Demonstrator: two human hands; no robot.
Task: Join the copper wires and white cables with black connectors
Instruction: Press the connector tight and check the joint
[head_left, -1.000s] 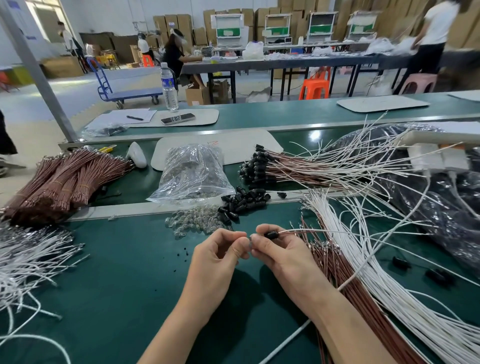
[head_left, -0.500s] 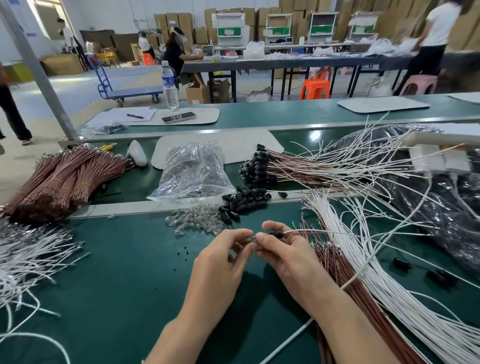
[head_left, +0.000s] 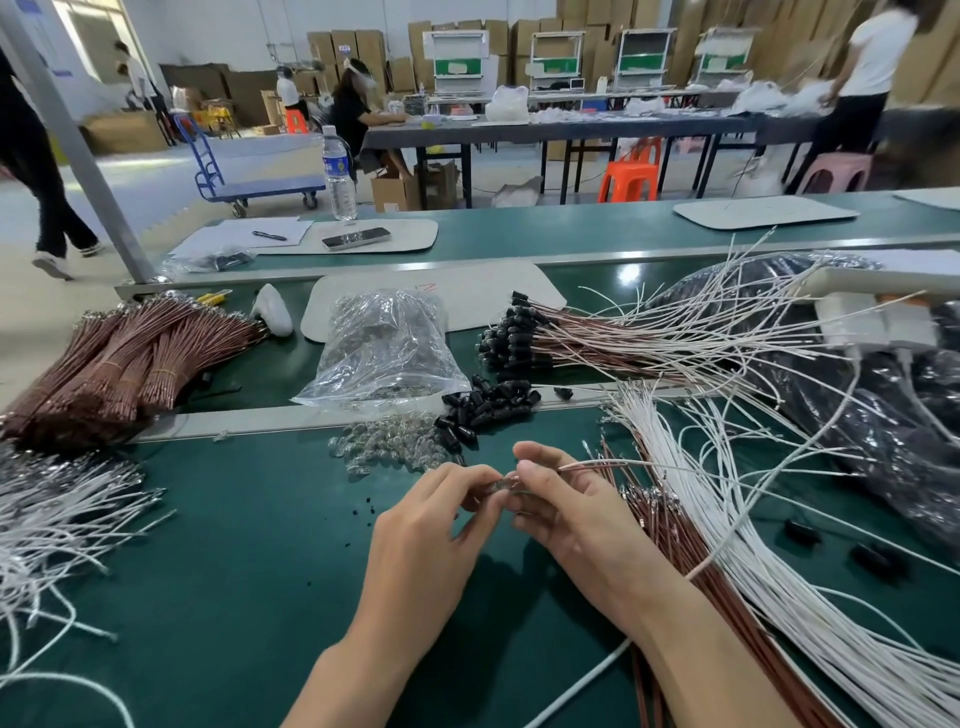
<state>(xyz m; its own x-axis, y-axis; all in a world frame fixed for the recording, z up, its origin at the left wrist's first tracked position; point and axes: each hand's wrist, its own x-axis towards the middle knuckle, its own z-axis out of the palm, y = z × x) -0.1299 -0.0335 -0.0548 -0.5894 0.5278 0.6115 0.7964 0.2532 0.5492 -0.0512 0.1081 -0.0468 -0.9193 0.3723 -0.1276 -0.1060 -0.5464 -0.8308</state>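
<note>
Where the fingertips meet at lower centre of the frame, the left hand (head_left: 431, 525) pinches a small clear glassy piece (head_left: 503, 484) with curled fingers, while the right hand (head_left: 576, 519) pinches the thin copper-brown wire (head_left: 597, 466), which trails rightward. Loose black plastic connectors (head_left: 488, 405) lie heaped just above, apart from both hands.

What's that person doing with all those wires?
A person is joining wire parts on a green bench. The right hand pinches two wires, and the left hand pinches a small clear part at their end. Loose black connectors wait just behind the hands. Finished ones lie farther back.
</note>
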